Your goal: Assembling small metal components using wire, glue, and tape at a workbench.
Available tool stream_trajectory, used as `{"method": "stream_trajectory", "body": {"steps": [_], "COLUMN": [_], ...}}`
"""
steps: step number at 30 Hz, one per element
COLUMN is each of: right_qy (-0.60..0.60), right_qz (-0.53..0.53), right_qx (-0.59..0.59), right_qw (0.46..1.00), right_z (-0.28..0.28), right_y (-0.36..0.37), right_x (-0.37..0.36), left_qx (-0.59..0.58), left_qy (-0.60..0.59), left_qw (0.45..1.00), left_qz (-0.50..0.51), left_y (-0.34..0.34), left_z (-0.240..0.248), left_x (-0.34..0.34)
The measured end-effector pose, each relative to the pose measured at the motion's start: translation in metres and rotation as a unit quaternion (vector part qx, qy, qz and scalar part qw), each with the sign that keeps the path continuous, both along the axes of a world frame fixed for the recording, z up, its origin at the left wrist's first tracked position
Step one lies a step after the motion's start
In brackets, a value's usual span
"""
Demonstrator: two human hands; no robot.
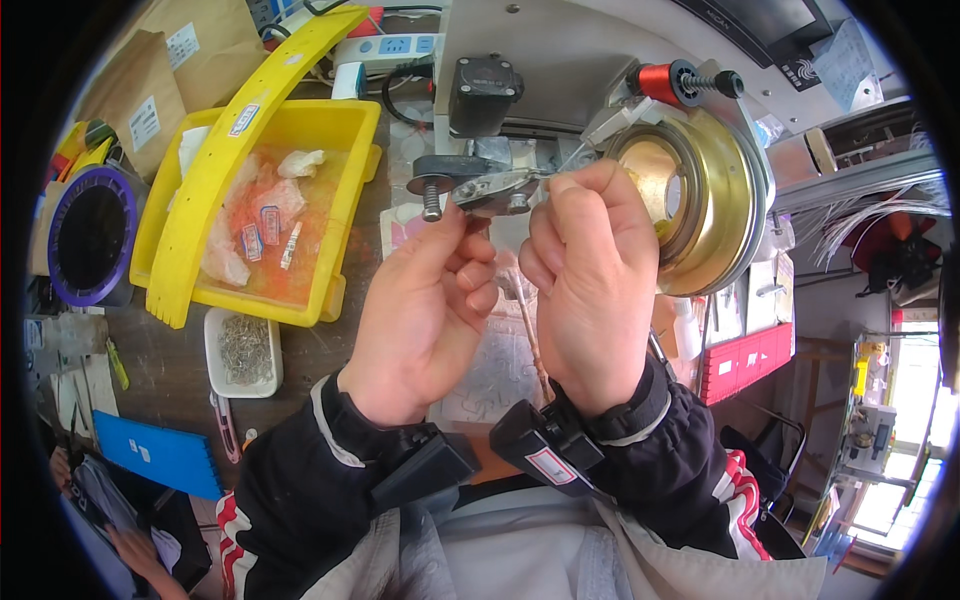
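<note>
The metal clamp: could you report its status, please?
Left hand at metal clamp. Right hand near its right end, grip unclear. Gold wheel close on right.

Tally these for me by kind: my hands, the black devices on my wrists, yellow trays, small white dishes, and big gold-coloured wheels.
Hands: 2 (left hand, right hand)
Black wrist devices: 2
Yellow tray: 1
Small white dish: 1
Big gold-coloured wheel: 1
Total: 7

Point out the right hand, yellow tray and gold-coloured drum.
Right hand (598,270): head view, middle of the hand.
Yellow tray (350,190): head view, its right-hand wall.
Gold-coloured drum (718,195): head view, its gold outer side.
</note>
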State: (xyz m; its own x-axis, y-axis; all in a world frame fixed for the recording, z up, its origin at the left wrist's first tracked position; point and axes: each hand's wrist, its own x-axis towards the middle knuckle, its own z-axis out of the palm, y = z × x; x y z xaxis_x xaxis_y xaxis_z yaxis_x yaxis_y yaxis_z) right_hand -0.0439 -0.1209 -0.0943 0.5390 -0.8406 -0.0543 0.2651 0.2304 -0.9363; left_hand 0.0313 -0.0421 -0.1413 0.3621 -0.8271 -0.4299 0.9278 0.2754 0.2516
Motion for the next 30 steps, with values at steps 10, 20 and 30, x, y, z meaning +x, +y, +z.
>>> {"method": "stream_trajectory", "body": {"steps": [10, 20, 30], "right_qy": [-0.007, -0.039, -0.032], "right_qz": [0.007, 0.027, 0.050], "right_qx": [0.001, 0.006, 0.022], "right_qw": [1.000, 0.999, 0.998], "right_z": [-0.004, -0.007, -0.005], "right_y": [0.002, -0.006, -0.007], "right_x": [-0.001, -0.004, -0.007], "left_qx": [0.082, 0.211, 0.207], "left_qy": [-0.163, -0.558, -0.628], "left_qw": [0.983, 0.783, 0.721], "left_qz": [0.035, 0.175, 0.205], "left_y": [0.003, 0.010, 0.007], "left_z": [0.010, 0.008, -0.006], "left_x": [-0.001, -0.012, -0.020]}}
